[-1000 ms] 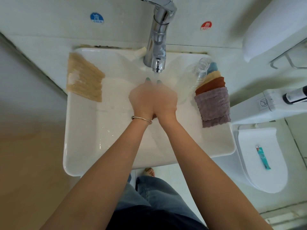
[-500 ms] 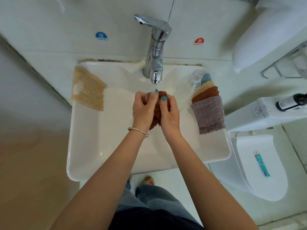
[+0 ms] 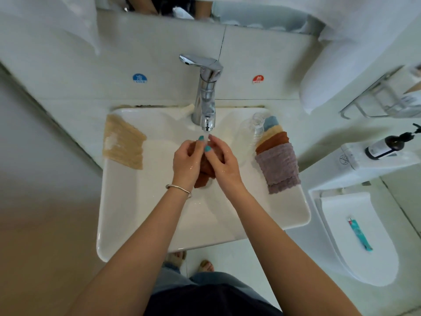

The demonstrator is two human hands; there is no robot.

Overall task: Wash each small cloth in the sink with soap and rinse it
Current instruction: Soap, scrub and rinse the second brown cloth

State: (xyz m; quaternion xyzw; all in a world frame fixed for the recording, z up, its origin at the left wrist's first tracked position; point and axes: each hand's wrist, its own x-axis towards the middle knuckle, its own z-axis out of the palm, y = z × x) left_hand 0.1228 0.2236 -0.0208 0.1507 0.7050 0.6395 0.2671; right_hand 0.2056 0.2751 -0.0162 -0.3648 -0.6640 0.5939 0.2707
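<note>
A wet brown cloth (image 3: 203, 172) is bunched between both hands over the white sink (image 3: 141, 213), directly under the chrome tap (image 3: 206, 96), from which a thin stream of water runs. My left hand (image 3: 186, 161) grips the cloth's left side, and my right hand (image 3: 222, 159) grips its right side. Most of the cloth is hidden by the fingers; its lower end hangs below the palms. A tan cloth (image 3: 123, 142) lies on the sink's left rim. A stack of folded cloths (image 3: 276, 156), purple on top, rests on the right rim.
A clear plastic bottle (image 3: 250, 131) lies beside the stack of cloths. A dark pump bottle (image 3: 387, 145) sits on the toilet tank at right, and a teal tube (image 3: 360, 234) lies on the toilet lid. Cold and hot stickers mark the wall behind the tap.
The view has tilted up, showing more of the tap and wall. My hands, earlier pressed flat together low in the basin, have lifted the brown cloth up under the spout.
</note>
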